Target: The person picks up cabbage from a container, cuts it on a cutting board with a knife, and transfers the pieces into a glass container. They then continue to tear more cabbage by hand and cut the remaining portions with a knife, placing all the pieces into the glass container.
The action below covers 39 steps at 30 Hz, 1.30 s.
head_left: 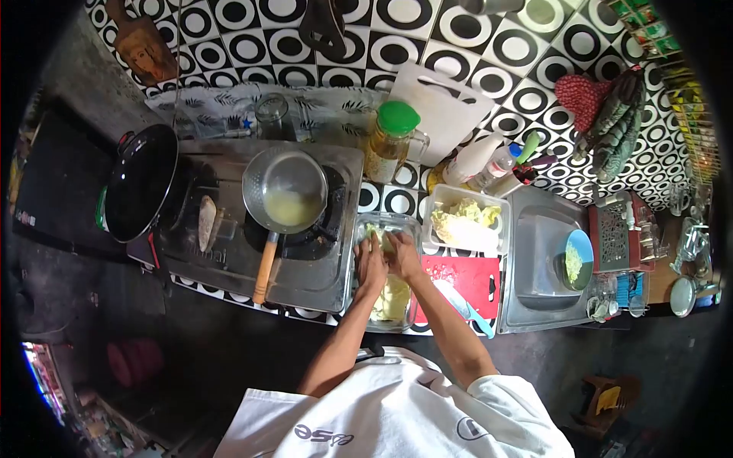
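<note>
Head view | tiled counter [398, 201] between stove [309, 278] and sink [538, 256] | hands [372, 265] at clear container [391, 327], grip unclear

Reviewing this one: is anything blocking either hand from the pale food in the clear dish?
Nothing visible does. The left hand and right hand are at the far end of the open-topped clear dish, which holds the pale food. The knife lies to the right, outside it.

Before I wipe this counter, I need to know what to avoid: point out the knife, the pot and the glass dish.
Knife [455, 298]: head view, on the blade.
Pot [273, 173]: head view, on the inner wall.
Glass dish [391, 327]: head view, on the near wall.
</note>
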Each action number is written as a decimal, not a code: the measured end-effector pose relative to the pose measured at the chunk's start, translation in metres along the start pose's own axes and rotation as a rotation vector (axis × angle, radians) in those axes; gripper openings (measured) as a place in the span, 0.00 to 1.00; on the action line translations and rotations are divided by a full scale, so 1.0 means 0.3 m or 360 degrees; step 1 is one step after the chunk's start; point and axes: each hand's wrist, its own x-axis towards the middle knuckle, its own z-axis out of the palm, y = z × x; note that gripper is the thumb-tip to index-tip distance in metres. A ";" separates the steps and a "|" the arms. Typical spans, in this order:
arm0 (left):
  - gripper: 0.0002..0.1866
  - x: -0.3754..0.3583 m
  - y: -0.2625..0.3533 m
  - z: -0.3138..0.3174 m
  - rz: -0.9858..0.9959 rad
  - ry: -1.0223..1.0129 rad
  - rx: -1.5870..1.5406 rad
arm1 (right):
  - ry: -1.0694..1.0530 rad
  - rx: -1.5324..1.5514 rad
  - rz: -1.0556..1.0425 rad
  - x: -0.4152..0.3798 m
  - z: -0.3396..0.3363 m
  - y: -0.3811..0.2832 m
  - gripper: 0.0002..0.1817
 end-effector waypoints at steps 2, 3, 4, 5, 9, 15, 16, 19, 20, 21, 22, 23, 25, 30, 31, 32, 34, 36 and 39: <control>0.33 0.015 0.030 -0.018 -0.0141 -0.0158 0.0154 | 0.0118 0.0006 -0.0131 0.002 0.043 0.041 0.27; 0.32 0.021 0.024 -0.006 -0.0170 -0.0173 0.0203 | 0.0111 -0.0017 -0.0170 0.012 0.059 0.062 0.24; 0.31 0.029 0.024 0.003 -0.0195 -0.0185 0.0250 | 0.0108 -0.0042 -0.0212 0.018 0.052 0.057 0.22; 0.26 0.039 0.021 0.007 -0.0214 -0.0157 0.0232 | 0.0147 0.0005 -0.0182 0.010 0.044 0.048 0.17; 0.18 0.067 0.025 -0.003 -0.0203 -0.0187 0.0110 | 0.0274 -0.0073 -0.0245 0.021 0.082 0.074 0.13; 0.13 0.095 0.005 -0.016 -0.0168 -0.0273 0.0180 | 0.0096 -0.0247 -0.0077 0.023 0.068 0.047 0.18; 0.13 0.102 0.000 -0.013 -0.0158 -0.0276 0.0182 | 0.0105 -0.0247 -0.0071 0.025 0.058 0.043 0.18; 0.14 0.101 -0.002 -0.006 -0.0147 -0.0146 0.0149 | 0.0021 -0.0197 -0.0065 0.008 0.032 0.031 0.21; 0.14 0.094 -0.001 -0.003 -0.0148 -0.0156 0.0148 | 0.0017 -0.0197 -0.0055 0.002 0.024 0.025 0.21; 0.15 0.092 0.007 -0.008 -0.0162 -0.0137 0.0163 | -0.0008 -0.0179 -0.0098 0.001 0.015 0.019 0.22; 0.16 0.095 0.015 -0.015 -0.0175 -0.0117 0.0178 | -0.0031 -0.0161 -0.0142 0.005 0.006 0.011 0.22; 0.16 0.098 0.021 -0.022 -0.0171 -0.0122 0.0179 | -0.0028 -0.0161 -0.0136 0.012 -0.003 0.003 0.22; 0.17 0.099 0.021 -0.021 -0.0209 -0.0113 0.0150 | -0.0214 -0.0328 -0.0035 0.021 -0.016 -0.009 0.17; 0.16 0.093 0.014 -0.016 -0.0186 -0.0058 0.0044 | -0.0150 -0.0344 0.0008 0.036 0.014 0.002 0.12; 0.16 0.092 0.008 -0.018 -0.0173 -0.0096 -0.0016 | -0.0117 -0.0294 0.0044 0.039 0.019 0.001 0.12; 0.15 0.096 0.003 -0.022 -0.0157 -0.0129 -0.0073 | -0.0111 -0.0289 0.0044 0.046 0.021 0.001 0.12; 0.14 0.093 -0.016 -0.001 -0.0155 -0.0083 -0.0140 | -0.0033 -0.0294 0.0017 0.049 0.040 0.018 0.13; 0.15 0.097 -0.008 0.008 -0.0079 0.0149 -0.0179 | 0.0029 -0.0235 0.0019 0.056 0.054 0.033 0.14; 0.18 0.092 -0.003 -0.001 -0.0091 -0.0015 -0.0136 | 0.0100 -0.0240 -0.0007 0.052 0.057 0.029 0.15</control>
